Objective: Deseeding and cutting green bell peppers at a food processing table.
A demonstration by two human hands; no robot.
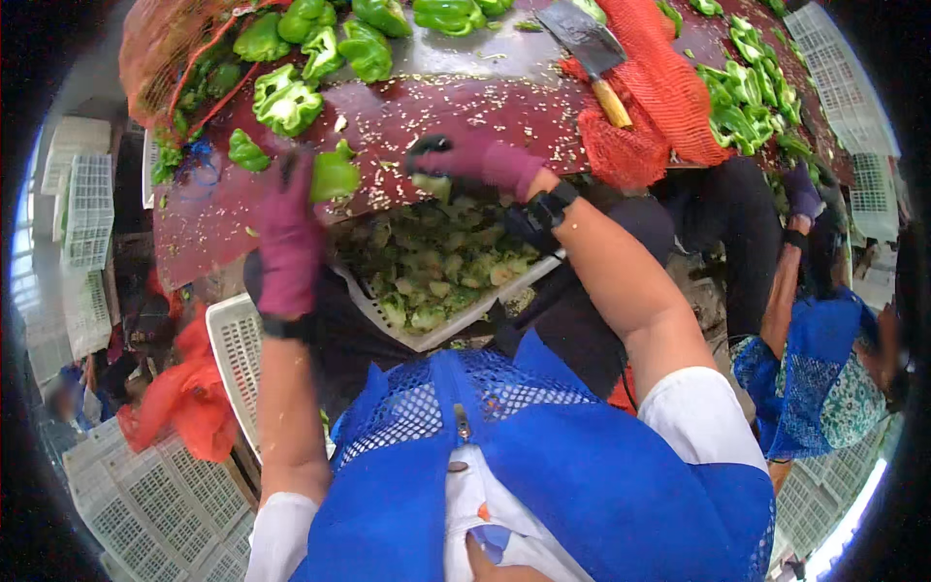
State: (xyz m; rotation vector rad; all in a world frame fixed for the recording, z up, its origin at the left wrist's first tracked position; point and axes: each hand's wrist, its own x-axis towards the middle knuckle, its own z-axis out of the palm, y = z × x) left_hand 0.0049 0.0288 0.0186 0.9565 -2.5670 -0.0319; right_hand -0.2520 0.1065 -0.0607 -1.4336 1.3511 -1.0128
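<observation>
My left hand, in a purple glove and blurred by motion, is over the near edge of the dark red table; its fingers lie beside a piece of green bell pepper, and its grip cannot be told. My right hand, gloved too, is closed on a pale green pepper core at the table's edge. Below it, a white plastic crate holds many pepper cores and scraps. A cut pepper and a small green piece lie beyond my left hand. Pale seeds are scattered over the table.
Whole green peppers lie at the far side, by a mesh sack. A broad-bladed tool with a wooden handle rests by red netting. Cut peppers are at right, near a co-worker's gloved hand. Another white crate stands at left.
</observation>
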